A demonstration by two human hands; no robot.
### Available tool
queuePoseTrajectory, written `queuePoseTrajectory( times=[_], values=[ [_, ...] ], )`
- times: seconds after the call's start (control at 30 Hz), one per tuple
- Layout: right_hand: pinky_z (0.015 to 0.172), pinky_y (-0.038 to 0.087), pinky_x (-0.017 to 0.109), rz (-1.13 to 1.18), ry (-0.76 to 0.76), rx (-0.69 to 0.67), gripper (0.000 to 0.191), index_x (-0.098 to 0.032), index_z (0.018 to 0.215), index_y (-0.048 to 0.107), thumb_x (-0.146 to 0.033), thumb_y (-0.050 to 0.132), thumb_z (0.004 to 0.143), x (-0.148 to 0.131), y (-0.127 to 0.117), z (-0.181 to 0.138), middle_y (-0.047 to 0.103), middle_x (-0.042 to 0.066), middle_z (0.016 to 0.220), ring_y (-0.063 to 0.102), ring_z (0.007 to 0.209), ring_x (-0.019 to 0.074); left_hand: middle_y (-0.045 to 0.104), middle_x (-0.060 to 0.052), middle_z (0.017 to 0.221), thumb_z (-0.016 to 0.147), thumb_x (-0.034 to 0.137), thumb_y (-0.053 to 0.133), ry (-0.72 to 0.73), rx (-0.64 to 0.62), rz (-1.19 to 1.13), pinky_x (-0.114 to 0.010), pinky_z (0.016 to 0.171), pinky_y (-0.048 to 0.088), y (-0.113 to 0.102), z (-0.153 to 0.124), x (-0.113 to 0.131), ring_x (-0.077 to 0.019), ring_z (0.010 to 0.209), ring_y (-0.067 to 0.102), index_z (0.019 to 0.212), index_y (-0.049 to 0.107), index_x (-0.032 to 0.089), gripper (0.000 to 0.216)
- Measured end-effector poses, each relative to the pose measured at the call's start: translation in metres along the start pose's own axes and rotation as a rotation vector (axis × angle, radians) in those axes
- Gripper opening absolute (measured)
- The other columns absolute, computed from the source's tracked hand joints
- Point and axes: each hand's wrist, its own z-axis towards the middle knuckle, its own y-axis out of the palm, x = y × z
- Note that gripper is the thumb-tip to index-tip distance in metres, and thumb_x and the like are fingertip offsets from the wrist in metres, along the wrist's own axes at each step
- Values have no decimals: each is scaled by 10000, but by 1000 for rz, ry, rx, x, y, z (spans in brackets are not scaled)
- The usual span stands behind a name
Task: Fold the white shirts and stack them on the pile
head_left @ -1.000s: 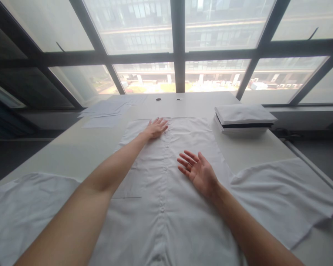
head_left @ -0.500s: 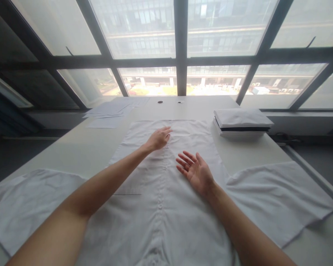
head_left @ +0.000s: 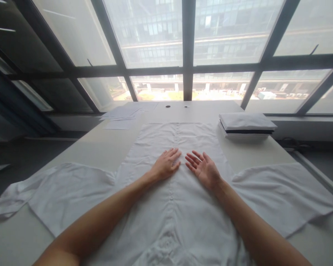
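A white button-front shirt lies spread on the table, its sleeves out to both sides and its button strip running down the middle. My left hand rests palm down on the shirt beside the button strip, fingers stretched out and holding nothing. To the right of the strip, my right hand is turned partly palm up with its fingers apart, over or lightly touching the cloth. The near part of the shirt looks bunched at the bottom of the view.
A stack of folded white garments with a dark layer sits on the right of the white table. Loose white paper sheets lie at the back left. Two small holes show near the far edge, with windows beyond.
My left hand has drawn back toward me along the button strip, now level with the right hand. The right hand has hardly moved over the shirt. The view has shifted slightly.
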Motion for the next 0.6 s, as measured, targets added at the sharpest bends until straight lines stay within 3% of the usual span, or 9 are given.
queuePoseTrajectory(
  times=[0.13, 0.2, 0.27, 0.47, 0.6],
  values=[
    [840, 619, 404, -28, 9, 155, 308, -206, 1258, 552, -324, 387, 1026, -10, 1, 5, 669, 149, 1264, 695, 1105, 223, 197, -77, 1664, 994, 488, 399, -18, 7, 30, -569, 1214, 202, 3, 0, 0, -319, 1537, 130, 1548, 376, 236, 609],
    [846, 618, 391, -40, -16, 187, 323, -183, 1257, 552, -328, 382, 1024, -16, 6, 8, 657, 168, 1284, 691, 1119, 230, 204, -93, 1660, 994, 495, 390, -29, -8, 35, -591, 1211, 175, 6, 0, 0, -321, 1535, 139, 1562, 346, 232, 628],
    [883, 605, 398, -78, -3, 112, 351, -153, 1250, 561, -346, 368, 1030, -19, 15, 14, 652, 182, 1293, 678, 1149, 242, 245, -108, 1646, 997, 494, 374, -21, -16, 31, -581, 1217, 159, 7, 0, 1, -308, 1529, 179, 1561, 347, 224, 626],
    [1072, 478, 446, -365, 233, -350, 472, -109, 1274, 586, -443, 343, 1044, -20, 35, 57, 636, 181, 1347, 599, 1269, 245, 323, -181, 1606, 997, 501, 342, -48, -6, 4, -565, 1227, 147, 5, 0, 7, -305, 1526, 192, 1515, 409, 117, 648],
    [1159, 378, 428, -558, 361, -434, 528, -102, 1298, 584, -481, 319, 1043, -40, 28, 103, 608, 180, 1389, 593, 1277, 240, 289, -200, 1616, 996, 514, 327, -48, -4, 8, -539, 1236, 121, 4, -3, 9, -287, 1533, 163, 1532, 340, 45, 713]
  ],
)
